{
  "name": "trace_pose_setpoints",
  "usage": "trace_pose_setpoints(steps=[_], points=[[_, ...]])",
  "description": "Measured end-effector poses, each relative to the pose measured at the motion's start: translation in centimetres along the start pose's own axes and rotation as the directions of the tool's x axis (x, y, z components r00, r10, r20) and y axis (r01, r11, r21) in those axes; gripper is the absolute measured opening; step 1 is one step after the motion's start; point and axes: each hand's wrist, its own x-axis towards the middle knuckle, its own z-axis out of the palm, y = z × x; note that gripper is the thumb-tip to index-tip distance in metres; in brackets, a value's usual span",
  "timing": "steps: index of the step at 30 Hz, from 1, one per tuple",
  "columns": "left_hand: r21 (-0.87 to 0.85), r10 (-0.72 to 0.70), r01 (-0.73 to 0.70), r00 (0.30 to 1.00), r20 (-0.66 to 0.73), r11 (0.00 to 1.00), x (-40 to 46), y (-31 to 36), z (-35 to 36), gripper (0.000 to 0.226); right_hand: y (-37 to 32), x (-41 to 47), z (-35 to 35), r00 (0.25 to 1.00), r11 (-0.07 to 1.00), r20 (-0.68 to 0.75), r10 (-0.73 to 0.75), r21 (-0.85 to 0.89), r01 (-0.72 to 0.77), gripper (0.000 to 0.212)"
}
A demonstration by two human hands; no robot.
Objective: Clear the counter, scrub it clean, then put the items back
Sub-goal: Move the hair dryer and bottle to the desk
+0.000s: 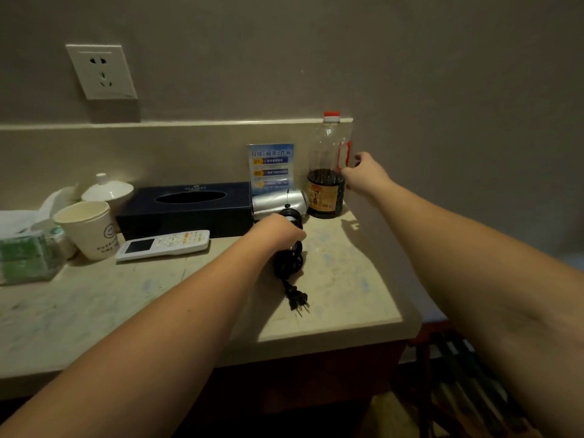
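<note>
On the counter (347, 279), left hand (278, 230) grips the rightward-pointing hair dryer (279, 200); right hand (366, 173) seemingly pinches the upright bottle (327, 172).

Silver hair dryer (279, 200) lying on counter (347, 279); dark-sauce bottle (327, 172) upright in back corner.

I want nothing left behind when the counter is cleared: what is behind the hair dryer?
Behind the hair dryer a blue sign stands against the wall, its bottom edge hidden by the dryer. The bottle stands to its right.
</note>
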Motion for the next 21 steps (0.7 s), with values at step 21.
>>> trace_pose_setpoints(steps=[21], points=[[-0.086,-0.078,0.078,0.997,-0.003,0.993,2.2,0.2,0.3,0.037,0.5,1.2,0.5,0.996,0.984,-0.07,-0.051,0.166,0.062,0.03]])
